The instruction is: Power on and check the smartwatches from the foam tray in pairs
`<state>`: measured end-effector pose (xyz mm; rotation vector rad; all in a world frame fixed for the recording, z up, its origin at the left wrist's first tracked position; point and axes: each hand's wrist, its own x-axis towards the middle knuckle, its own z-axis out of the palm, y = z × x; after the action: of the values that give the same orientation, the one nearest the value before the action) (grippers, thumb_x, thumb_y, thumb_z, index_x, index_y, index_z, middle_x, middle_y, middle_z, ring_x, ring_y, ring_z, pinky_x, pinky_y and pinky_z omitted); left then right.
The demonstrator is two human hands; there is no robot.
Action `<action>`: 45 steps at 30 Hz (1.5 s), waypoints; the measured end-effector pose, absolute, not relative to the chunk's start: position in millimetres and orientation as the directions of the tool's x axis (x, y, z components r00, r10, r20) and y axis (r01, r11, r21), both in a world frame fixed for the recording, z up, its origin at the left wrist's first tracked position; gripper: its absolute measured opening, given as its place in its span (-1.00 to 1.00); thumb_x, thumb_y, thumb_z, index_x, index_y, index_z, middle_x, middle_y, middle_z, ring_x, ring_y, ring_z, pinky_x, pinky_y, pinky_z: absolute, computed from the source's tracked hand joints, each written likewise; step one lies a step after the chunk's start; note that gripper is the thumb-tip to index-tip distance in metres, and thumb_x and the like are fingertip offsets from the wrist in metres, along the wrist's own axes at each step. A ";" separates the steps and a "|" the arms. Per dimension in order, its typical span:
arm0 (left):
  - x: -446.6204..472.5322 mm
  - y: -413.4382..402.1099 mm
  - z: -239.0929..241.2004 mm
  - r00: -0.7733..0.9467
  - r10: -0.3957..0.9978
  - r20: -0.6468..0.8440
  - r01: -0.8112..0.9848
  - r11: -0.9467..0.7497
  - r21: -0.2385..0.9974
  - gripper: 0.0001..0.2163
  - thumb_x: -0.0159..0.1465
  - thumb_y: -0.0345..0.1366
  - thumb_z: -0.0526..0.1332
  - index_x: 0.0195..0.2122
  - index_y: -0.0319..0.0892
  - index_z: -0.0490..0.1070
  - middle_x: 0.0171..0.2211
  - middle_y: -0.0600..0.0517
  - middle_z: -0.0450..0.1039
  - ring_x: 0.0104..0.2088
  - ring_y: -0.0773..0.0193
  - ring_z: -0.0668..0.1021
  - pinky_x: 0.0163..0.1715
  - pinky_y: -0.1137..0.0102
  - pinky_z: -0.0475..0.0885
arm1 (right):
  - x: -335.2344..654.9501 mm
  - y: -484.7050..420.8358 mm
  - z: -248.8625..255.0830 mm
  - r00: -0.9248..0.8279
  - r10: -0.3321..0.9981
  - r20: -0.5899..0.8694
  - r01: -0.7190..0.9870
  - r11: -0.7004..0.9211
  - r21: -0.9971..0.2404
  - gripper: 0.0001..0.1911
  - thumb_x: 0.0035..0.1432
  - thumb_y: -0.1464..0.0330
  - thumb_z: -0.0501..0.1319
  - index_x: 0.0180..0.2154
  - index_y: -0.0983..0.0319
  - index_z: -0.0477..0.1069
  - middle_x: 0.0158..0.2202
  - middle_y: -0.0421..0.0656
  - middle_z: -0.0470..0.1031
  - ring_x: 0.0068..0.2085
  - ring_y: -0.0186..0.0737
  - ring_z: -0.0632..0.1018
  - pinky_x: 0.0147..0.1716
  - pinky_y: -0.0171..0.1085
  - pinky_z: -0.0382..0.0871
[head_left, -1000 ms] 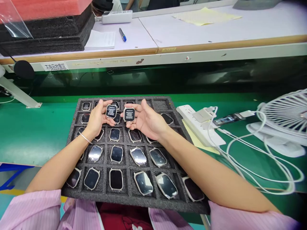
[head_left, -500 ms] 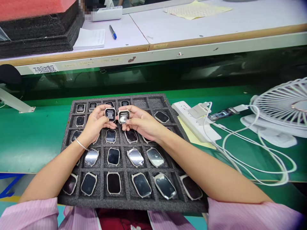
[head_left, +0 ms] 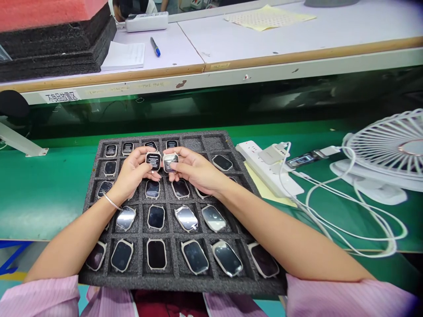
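Note:
My left hand (head_left: 134, 172) grips a smartwatch case (head_left: 153, 161) without a strap, its dark screen lit with white text. Pinched in my right hand (head_left: 194, 169) is a second smartwatch case (head_left: 170, 159), also showing text, with the thumb over its lower part. Both are held side by side, screens up, above a dark grey foam tray (head_left: 139, 281). Several like watch cases lie in the tray's compartments, among them a dark-screened one (head_left: 156, 254) in the front row. Some in the back row, such as the one at the far left (head_left: 111, 150), show text too.
Right of the tray lie a white power strip (head_left: 269, 169) and loose white cables (head_left: 346, 220), beside a white fan (head_left: 396, 149). On the raised shelf behind are stacked black foam trays (head_left: 59, 44), a paper pad (head_left: 124, 56) and a blue pen (head_left: 155, 47).
Both hands keep hold of their watch cases. The left case has shifted slightly and its thumb now lies on the lower screen; the right thumb has moved up a little on its screen.

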<state>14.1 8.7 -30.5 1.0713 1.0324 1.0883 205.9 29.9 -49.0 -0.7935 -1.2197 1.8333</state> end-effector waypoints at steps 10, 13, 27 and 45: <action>15.0 9.8 -31.9 0.138 0.986 -0.095 -0.108 0.111 0.988 -0.68 0.08 -0.38 0.28 -0.11 -0.18 0.33 -0.32 0.11 0.51 -0.58 0.37 0.61 -0.51 0.42 0.58 | 205.9 28.5 -47.3 -0.487 0.870 -0.079 -0.244 -0.223 -0.944 -0.58 0.01 0.51 0.31 -0.05 0.21 0.38 -0.35 -0.25 0.53 -0.46 -0.35 0.55 -0.47 -0.34 0.38; 14.7 9.9 -32.1 0.144 0.985 -0.097 -0.107 0.113 0.988 -0.69 0.09 -0.38 0.27 -0.12 -0.18 0.32 -0.32 0.11 0.51 -0.58 0.38 0.61 -0.51 0.43 0.58 | 205.9 28.6 -47.0 -0.485 0.872 -0.072 -0.245 -0.215 -0.945 -0.56 0.01 0.50 0.31 -0.03 0.20 0.38 -0.34 -0.24 0.53 -0.45 -0.33 0.55 -0.47 -0.33 0.38; 13.8 8.1 -29.5 0.185 0.971 -0.153 -0.160 0.183 0.970 -0.73 0.19 -0.18 0.22 -0.13 -0.19 0.36 -0.43 0.05 0.53 -0.59 0.27 0.61 -0.53 0.37 0.58 | 201.9 31.2 -46.9 -0.463 0.875 -0.140 -0.293 -0.300 -0.908 -0.73 0.15 0.20 0.32 -0.18 0.20 0.40 -0.42 -0.24 0.51 -0.59 -0.37 0.46 -0.59 -0.35 0.27; 12.5 5.0 -30.2 0.167 0.977 -0.133 -0.153 0.159 0.975 -0.67 0.07 -0.25 0.29 -0.13 -0.18 0.37 -0.42 0.11 0.51 -0.59 0.30 0.61 -0.51 0.38 0.58 | 201.4 30.4 -45.5 -0.478 0.873 -0.100 -0.214 -0.226 -0.950 -0.63 0.00 0.33 0.38 -0.13 0.21 0.37 -0.48 -0.32 0.46 -0.58 -0.40 0.45 -0.56 -0.38 0.20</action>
<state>12.5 5.0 -30.2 1.0516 1.0418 1.0631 201.4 30.4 -45.5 -0.8572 -1.2467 1.8017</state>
